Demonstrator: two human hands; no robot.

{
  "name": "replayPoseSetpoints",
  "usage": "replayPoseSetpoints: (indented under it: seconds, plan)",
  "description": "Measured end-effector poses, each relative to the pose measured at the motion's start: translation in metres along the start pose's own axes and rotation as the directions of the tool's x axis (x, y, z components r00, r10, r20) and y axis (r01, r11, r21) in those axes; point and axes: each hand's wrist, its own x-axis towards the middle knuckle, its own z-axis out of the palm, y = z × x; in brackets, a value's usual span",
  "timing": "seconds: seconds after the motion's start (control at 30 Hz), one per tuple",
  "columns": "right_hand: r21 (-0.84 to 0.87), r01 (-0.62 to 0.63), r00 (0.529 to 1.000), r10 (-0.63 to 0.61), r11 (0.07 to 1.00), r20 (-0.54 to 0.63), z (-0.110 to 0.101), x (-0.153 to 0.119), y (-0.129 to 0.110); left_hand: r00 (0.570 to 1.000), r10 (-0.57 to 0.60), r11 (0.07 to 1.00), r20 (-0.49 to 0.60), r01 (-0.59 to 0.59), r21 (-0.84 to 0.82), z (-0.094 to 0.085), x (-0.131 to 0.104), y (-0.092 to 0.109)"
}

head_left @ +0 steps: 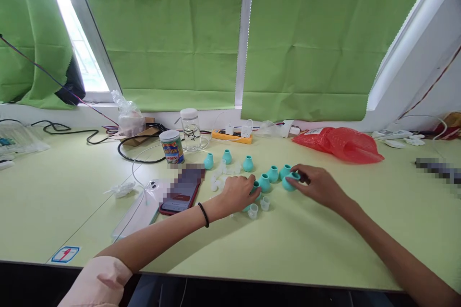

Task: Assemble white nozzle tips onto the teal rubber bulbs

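Observation:
My right hand [319, 183] pinches a small turquoise vase-shaped pot [289, 184] between thumb and fingers, at the right end of a slanting row of similar pots. Fingers of my left hand [237, 193] close round another turquoise pot [256, 186] at the row's near left end; part of that pot is hidden. Between the hands stand more pots, among them a middle pot [264, 183]. Just below the left fingers are two translucent plastic cups, a left cup [253, 211] and a right cup [265, 203]. Several translucent pieces [217, 177] lie behind the left hand.
Three more pots, one being the back pot [248, 163], stand farther off. To the left are a phone [182, 192], a white phone-like slab [139, 213], a printed can [172, 147] and a glass jar [191, 132]. A power strip [232, 137] and red plastic bag [338, 145] lie behind.

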Motion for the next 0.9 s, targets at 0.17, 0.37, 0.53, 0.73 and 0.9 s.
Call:
replayPoseSetpoints:
  seconds: [0.17, 0.37, 0.53, 0.73, 0.9]
  plan:
    - [-0.13, -0.266, 0.963, 0.26, 0.955, -0.065, -0.01, 0.016, 0.052, 1.0, 0.004, 0.999, 0.023, -0.005, 0.047, -0.001, 0.002, 0.0]
    - [-0.12, -0.333, 0.927, 0.348, 0.935, 0.138, 0.016, 0.025, 0.082, 1.0, 0.019, 0.995, -0.014, -0.017, 0.101, -0.011, 0.013, -0.013]
    - [-0.125, -0.36, 0.926, 0.37, 0.925, 0.07, 0.02, 0.025, 0.08, 0.983, 0.0, 0.993, -0.186, 0.023, 0.118, -0.048, 0.048, -0.017]
    - [-0.045, -0.245, 0.923, 0.219, 0.968, -0.318, 0.027, 0.023, 0.07, 0.94, 0.222, 0.97, -0.258, -0.186, 0.157, -0.042, 0.117, 0.001]
    - [-0.005, -0.157, 0.901, 0.141, 0.988, -0.41, 0.034, 0.016, 0.073, 0.943, 0.29, 0.952, -0.163, -0.266, 0.153, -0.004, 0.151, 0.007]
